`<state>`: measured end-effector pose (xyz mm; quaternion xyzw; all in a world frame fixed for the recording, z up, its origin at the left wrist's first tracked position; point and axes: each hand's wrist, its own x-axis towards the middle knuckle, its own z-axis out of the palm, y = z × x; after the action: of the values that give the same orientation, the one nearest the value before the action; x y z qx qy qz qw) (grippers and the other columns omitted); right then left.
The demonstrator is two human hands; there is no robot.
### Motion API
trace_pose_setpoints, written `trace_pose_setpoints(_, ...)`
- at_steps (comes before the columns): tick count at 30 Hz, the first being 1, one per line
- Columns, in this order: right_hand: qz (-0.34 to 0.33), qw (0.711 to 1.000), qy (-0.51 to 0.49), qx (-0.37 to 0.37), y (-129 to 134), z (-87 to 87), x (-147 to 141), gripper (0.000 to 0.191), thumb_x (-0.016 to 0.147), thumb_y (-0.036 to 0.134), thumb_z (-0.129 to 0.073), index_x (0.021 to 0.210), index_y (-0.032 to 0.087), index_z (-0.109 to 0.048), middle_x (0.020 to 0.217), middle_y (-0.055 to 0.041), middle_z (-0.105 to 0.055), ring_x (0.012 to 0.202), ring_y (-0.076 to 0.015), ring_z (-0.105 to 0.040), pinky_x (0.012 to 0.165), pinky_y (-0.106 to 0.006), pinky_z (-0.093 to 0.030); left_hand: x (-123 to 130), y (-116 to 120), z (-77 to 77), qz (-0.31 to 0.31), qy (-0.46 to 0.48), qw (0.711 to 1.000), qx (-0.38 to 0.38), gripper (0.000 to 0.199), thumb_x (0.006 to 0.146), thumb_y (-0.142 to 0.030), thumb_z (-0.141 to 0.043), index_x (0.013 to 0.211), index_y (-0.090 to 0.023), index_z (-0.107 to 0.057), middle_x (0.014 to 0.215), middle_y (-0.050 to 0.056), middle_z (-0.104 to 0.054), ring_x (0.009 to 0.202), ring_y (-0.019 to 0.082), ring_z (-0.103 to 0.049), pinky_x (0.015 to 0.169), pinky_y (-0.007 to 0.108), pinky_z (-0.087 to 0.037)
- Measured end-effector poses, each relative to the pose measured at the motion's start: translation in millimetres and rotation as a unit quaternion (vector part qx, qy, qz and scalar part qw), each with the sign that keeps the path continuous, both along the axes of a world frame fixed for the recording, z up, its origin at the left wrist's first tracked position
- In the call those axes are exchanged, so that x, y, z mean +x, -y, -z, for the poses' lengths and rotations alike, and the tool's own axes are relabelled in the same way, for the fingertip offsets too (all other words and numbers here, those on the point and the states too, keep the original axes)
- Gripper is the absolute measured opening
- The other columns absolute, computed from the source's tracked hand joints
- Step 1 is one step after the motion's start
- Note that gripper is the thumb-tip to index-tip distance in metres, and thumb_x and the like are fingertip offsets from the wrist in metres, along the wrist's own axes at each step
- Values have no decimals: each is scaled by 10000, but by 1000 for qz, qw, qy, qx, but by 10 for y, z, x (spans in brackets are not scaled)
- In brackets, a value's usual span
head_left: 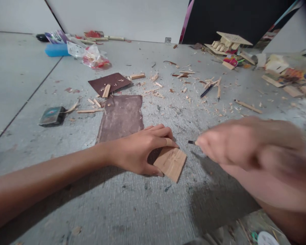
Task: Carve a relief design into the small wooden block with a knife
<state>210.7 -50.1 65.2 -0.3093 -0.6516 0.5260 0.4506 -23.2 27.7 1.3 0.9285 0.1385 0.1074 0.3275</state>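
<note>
A small flat piece of light wood (172, 164) with a rough carved patch lies on the grey surface. My left hand (145, 148) grips its left and far edges between thumb and fingers. To the right of the wood, my right hand (244, 143) is blurred and closed around a thin tool, whose short dark tip (191, 142) points left, apart from the wood. A worn brown sheet of sandpaper (122, 115) lies beyond my left hand.
Another dark brown sheet (114, 81) lies farther back with wood pieces. Wood shavings (153, 92), a blue pen-like tool (206, 91) and sticks are scattered beyond. A dark box (52, 116) sits left; a small wooden model (229, 42) stands back right.
</note>
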Motion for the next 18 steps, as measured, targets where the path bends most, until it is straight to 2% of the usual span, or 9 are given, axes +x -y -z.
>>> trace_pose_setpoints(4, -4, 998, -62, 10, -214, 212, -94, 496, 992, 370, -660, 589, 203, -425, 541, 40, -334, 511, -113, -317, 509, -338, -255, -3, -8, 4, 2, 0, 1000, -2, 622, 824, -357, -822, 1385, -166, -637, 1280, 133, -623, 1174, 312, -585, 1059, 466, -484)
trace_pose_setpoints(8, -20, 995, -91, -22, -321, 364, -130, 518, 1037, 376, -567, 587, 206, -375, 534, 39, -314, 493, -106, -298, 497, -320, -227, -2, -3, -9, -7, -15, 1000, -4, 587, 842, -373, -813, 1367, -173, -643, 1254, 127, -625, 1157, 310, -582, 1037, 464, -490)
trace_pose_setpoints(13, -25, 995, -84, -43, -364, 428, -122, 546, 1072, 447, -530, 599, 206, -404, 539, 49, -297, 485, -101, -264, 474, -291, -205, -7, -5, 5, -8, -17, 1000, 4, 628, 843, -420, -821, 1392, -186, -625, 1281, 134, -623, 1161, 320, -582, 1018, 472, -502)
trace_pose_setpoints(18, -31, 997, -59, -24, -363, 458, -101, 548, 1093, 463, -484, 613, 204, -425, 533, 49, -307, 496, -103, -291, 491, -283, -217, -2, 1, 26, -10, -15, 1000, -1, 606, 851, -429, -811, 1372, -187, -618, 1311, 145, -617, 1196, 334, -580, 1048, 493, -496)
